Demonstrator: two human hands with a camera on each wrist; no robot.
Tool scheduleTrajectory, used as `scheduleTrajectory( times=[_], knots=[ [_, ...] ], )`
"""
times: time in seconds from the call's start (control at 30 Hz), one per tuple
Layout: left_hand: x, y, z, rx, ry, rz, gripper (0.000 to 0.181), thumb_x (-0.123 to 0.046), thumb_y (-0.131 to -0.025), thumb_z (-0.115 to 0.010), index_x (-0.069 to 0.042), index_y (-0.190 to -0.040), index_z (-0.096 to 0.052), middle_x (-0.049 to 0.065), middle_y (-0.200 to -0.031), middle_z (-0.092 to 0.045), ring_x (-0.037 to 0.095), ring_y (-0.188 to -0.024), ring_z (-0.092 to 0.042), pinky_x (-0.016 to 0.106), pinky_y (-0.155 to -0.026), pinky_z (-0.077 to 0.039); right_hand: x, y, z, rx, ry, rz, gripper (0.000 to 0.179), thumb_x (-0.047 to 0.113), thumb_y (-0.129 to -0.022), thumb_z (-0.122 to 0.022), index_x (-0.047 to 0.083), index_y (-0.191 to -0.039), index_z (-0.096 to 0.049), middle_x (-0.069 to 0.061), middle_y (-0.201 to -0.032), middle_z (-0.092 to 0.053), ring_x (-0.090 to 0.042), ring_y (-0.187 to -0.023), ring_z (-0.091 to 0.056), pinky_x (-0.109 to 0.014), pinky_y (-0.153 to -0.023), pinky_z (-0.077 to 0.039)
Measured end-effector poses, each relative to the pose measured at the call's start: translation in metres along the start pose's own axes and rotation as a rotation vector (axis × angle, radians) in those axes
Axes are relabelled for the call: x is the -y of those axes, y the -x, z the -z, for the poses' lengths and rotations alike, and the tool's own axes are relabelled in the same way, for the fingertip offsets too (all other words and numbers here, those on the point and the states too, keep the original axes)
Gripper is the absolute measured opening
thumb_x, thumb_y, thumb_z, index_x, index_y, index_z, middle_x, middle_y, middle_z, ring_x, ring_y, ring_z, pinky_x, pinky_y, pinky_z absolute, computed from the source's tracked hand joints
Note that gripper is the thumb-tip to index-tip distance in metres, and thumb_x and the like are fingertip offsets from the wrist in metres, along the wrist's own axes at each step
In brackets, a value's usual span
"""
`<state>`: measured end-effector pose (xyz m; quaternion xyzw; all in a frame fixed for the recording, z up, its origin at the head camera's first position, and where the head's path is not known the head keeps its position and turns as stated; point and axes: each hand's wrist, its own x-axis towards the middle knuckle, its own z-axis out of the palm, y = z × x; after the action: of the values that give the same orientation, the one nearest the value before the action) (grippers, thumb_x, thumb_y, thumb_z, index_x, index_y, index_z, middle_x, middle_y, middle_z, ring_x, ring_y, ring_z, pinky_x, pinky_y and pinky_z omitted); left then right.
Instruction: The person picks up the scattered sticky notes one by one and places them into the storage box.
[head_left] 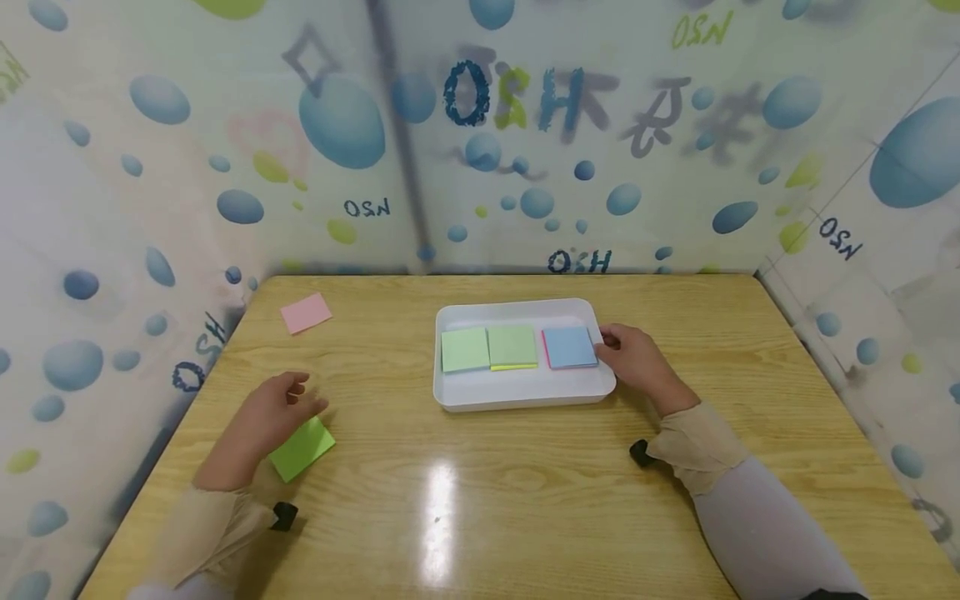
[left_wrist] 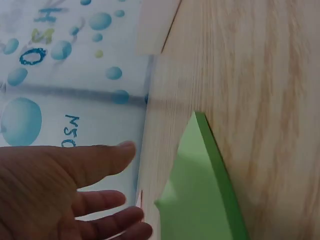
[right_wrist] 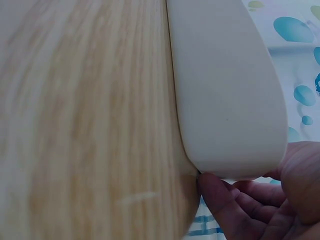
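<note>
A white plastic tray sits on the table, holding two pale green sticky note pads and a blue sticky note pad with a pink edge under it. My right hand grips the tray's right end; in the right wrist view its fingers are at the white wall. My left hand hovers with relaxed fingers over a bright green sticky note pad, apart from it. The left wrist view shows the thick green pad beside the hand, nothing held.
A pink sticky note pad lies at the table's back left. The wooden table meets a patterned curtain at the back. Black straps' ends hang from both sleeves.
</note>
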<state>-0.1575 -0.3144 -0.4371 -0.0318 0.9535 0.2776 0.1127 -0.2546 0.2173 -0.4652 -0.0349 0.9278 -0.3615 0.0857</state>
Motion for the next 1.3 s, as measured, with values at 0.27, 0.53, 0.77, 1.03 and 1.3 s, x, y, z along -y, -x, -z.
scheduleTrajectory(
  times=[0.27, 0.53, 0.77, 1.03, 1.3],
  knots=[
    [0.01, 0.005, 0.007, 0.095, -0.173, -0.037, 0.089, -0.044, -0.089, -0.08, 0.021, -0.14, -0.044, 0.04, -0.124, -0.059, 0.053, -0.114, -0.059, 0.062, -0.094, -0.051, 0.0, 0.0, 0.0, -0.003, -0.005, 0.011, 0.046, 0.019, -0.106, -0.054, -0.005, -0.146, -0.053, -0.024, -0.13, -0.064, -0.036, -0.116, -0.06, -0.05, -0.1, -0.053],
    [0.013, 0.008, 0.009, 0.148, -0.238, -0.071, 0.077, -0.037, -0.078, -0.091, 0.015, -0.121, -0.055, 0.03, -0.108, -0.061, 0.038, -0.093, -0.06, 0.048, -0.078, -0.053, 0.002, 0.001, 0.001, 0.004, -0.013, -0.001, 0.046, 0.02, -0.106, -0.055, -0.003, -0.146, -0.054, -0.024, -0.131, -0.064, -0.035, -0.116, -0.06, -0.049, -0.099, -0.053],
    [0.013, 0.006, 0.009, 0.174, -0.201, -0.042, 0.07, -0.034, -0.079, -0.091, 0.014, -0.113, -0.053, 0.022, -0.1, -0.061, 0.028, -0.085, -0.056, 0.038, -0.073, -0.05, 0.001, 0.002, 0.002, 0.0, -0.006, 0.015, 0.045, 0.019, -0.107, -0.055, -0.004, -0.145, -0.054, -0.025, -0.133, -0.064, -0.036, -0.117, -0.06, -0.049, -0.098, -0.053],
    [0.013, 0.007, 0.008, 0.207, -0.167, 0.01, 0.074, -0.038, -0.081, -0.088, 0.015, -0.117, -0.05, 0.026, -0.104, -0.053, 0.032, -0.09, -0.051, 0.037, -0.075, -0.048, -0.001, -0.001, 0.002, 0.005, -0.011, 0.005, 0.044, 0.02, -0.106, -0.055, -0.003, -0.144, -0.055, -0.023, -0.133, -0.064, -0.034, -0.115, -0.059, -0.049, -0.099, -0.053],
    [0.014, 0.007, 0.007, 0.204, -0.139, 0.01, 0.07, -0.036, -0.082, -0.088, 0.011, -0.114, -0.049, 0.017, -0.098, -0.057, 0.026, -0.086, -0.054, 0.032, -0.071, -0.045, -0.002, 0.0, 0.002, 0.003, -0.009, 0.009, 0.045, 0.019, -0.106, -0.054, -0.003, -0.145, -0.054, -0.024, -0.134, -0.064, -0.036, -0.118, -0.06, -0.051, -0.101, -0.053]
  ],
)
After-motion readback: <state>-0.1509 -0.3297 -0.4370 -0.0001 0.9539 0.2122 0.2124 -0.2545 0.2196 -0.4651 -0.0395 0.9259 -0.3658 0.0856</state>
